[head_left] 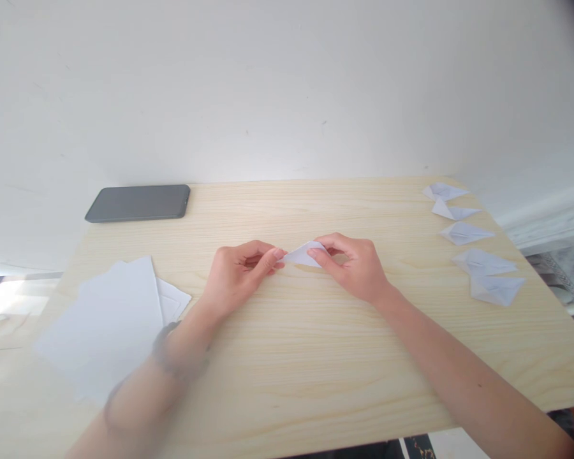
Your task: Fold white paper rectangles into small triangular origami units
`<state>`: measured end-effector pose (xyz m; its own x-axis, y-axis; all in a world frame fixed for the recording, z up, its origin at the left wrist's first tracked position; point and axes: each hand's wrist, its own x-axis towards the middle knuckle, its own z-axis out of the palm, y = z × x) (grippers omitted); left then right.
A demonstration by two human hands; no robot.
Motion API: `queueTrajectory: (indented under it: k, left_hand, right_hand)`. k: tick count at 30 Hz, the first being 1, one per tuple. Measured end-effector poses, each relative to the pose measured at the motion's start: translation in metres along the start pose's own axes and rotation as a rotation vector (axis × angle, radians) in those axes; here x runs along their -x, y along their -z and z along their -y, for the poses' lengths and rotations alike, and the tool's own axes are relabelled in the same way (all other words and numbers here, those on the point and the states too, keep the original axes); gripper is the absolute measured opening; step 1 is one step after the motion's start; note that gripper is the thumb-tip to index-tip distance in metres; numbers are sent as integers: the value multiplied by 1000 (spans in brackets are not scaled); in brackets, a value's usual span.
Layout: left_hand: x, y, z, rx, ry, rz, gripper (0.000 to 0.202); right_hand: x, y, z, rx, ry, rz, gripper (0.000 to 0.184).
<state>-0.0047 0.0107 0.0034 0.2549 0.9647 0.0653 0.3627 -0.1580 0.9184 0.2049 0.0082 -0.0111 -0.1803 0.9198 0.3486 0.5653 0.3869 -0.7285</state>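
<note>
A small folded piece of white paper point(300, 254) is held between my two hands above the middle of the table. My left hand point(249, 268) pinches its narrow pointed end between thumb and fingers. At the wider end, my right hand point(351, 261) grips it with the thumb on the near face and the fingers behind. The fingers hide parts of both ends. Dark bands circle my left wrist.
Loose white paper sheets point(119, 306) lie stacked at the left, partly behind my left forearm. A dark phone point(138, 203) rests at the back left near the wall point(287, 89). Several folded paper pieces point(466, 233) line the right edge of the wooden table point(287, 357).
</note>
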Motion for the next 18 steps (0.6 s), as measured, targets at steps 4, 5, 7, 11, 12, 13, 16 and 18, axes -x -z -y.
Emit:
queueTrajectory:
  k: [4,5,7,11,12,13,16,18]
  left_hand:
    - [-2,0,5,38,14,35,22]
    - [-3,0,6,26,17,36,23]
    - [-3,-1,7,-32,7,47,27]
    - [-1,-1,5,-225,-109,80,24]
    - [-1,-1,4,-271,-137,73,23]
    - [-1,-1,3,-309,-159,57,22]
    - [-1,-1,1,-375,-182,7,21]
    - [-1,-1,1,-369,-167,4,21]
  right_hand:
    - [-1,1,2,11,38,7,13]
    - [-1,2,3,18,51,11,13]
    - [-1,3,4,30,76,20,13]
    - [0,3,6,36,95,38,14]
    - [0,3,7,36,94,45,14]
    - [0,3,7,35,92,51,14]
    - [0,3,8,36,84,58,13]
    - [0,2,7,41,81,49,13]
